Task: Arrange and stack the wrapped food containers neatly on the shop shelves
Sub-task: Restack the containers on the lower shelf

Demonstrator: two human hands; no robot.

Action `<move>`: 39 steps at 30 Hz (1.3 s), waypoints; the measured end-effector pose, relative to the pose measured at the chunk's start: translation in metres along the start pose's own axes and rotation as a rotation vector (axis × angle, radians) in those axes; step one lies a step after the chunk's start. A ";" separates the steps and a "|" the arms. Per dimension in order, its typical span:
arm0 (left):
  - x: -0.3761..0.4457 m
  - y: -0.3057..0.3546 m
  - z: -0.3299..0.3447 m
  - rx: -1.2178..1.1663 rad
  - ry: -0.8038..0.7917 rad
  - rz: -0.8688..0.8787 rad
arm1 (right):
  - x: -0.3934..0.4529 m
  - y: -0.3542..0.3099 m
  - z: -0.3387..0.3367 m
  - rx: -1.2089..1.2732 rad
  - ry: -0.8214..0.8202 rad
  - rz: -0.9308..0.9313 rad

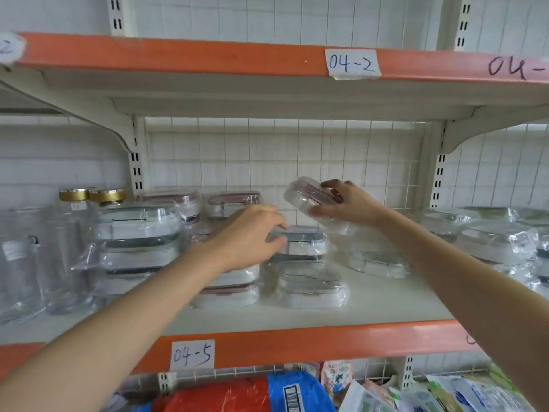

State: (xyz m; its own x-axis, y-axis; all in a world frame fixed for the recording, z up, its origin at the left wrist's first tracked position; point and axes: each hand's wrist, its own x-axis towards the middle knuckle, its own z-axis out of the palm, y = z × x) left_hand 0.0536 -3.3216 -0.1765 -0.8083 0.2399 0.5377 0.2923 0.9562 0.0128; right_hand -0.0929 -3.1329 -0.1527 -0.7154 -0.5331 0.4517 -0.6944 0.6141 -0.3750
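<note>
Two hands (249, 233) (one container (309, 194) aloft)

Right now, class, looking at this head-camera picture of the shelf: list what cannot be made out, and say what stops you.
- Left hand: its fingers curl onto the grey-lidded container; how firmly they hold it is unclear.
- Container in the right hand: contents blurred by wrap glare.
- Label at the right edge: cut off after "04-".
- Packets below: print too small.
- Containers under the left arm: partly hidden.
</note>
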 end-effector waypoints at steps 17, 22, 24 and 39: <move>-0.042 -0.047 -0.069 0.082 0.115 -0.201 | 0.042 -0.109 0.050 0.205 -0.324 -0.174; -0.011 -0.006 -0.033 -0.014 0.090 -0.046 | 0.027 -0.030 0.021 0.056 -0.253 0.038; 0.001 0.010 -0.012 -0.061 0.036 0.005 | 0.016 0.008 0.017 -0.026 -0.256 0.157; 0.018 0.018 0.099 0.032 -0.402 -0.056 | -0.043 0.126 0.042 -0.623 -0.307 0.410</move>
State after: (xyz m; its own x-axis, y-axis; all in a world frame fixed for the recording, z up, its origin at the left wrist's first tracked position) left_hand -0.0061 -3.2836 -0.2497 -0.9599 0.2274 0.1641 0.2310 0.9729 0.0028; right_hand -0.1529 -3.0574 -0.2536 -0.9560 -0.2757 0.0999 -0.2662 0.9588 0.0989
